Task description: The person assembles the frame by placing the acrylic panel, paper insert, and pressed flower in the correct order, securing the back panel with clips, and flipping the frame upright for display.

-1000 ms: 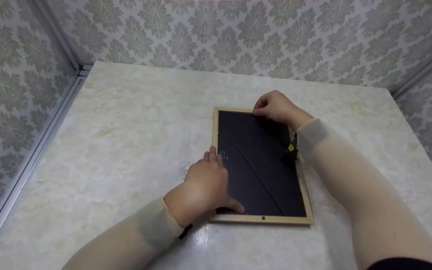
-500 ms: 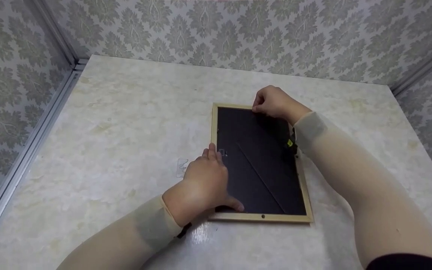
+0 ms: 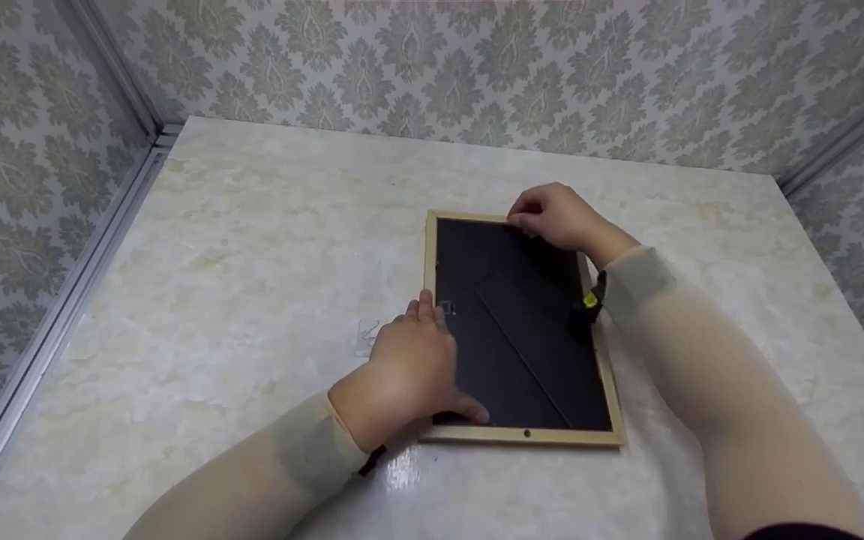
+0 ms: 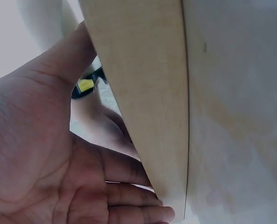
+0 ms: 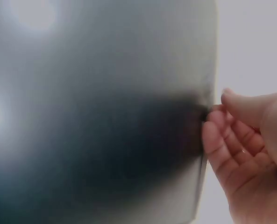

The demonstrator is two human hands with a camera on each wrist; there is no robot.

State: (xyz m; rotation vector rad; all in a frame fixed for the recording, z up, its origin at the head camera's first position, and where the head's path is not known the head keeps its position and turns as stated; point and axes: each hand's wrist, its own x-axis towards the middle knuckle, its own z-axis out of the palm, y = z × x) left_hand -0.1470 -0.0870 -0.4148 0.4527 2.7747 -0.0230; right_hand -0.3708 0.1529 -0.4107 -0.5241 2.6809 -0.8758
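Note:
A picture frame (image 3: 603, 375) with a light wooden rim lies face down on the table, its black backing board (image 3: 507, 330) upward. A slanting line, like the edge of a stand, crosses the board. My left hand (image 3: 413, 367) rests over the frame's lower left side, fingers straight along the rim and thumb on the board near the bottom rim. In the left wrist view, the fingertips touch the wooden side (image 4: 143, 93). At the top rim my right hand (image 3: 559, 214) has its fingers bent, thumb and fingertips together at the edge. What lies exactly between them is hidden.
A small clear plastic piece (image 3: 367, 337) lies left of the frame, beside the left hand. The pale marbled table (image 3: 252, 225) ends at a patterned wall (image 3: 417, 67) behind. A metal rail (image 3: 64, 330) runs along the left.
My right wrist has shifted slightly right and turned a little, its fingers still at the top rim. The left hand and the frame stay in place; the head view moves slightly.

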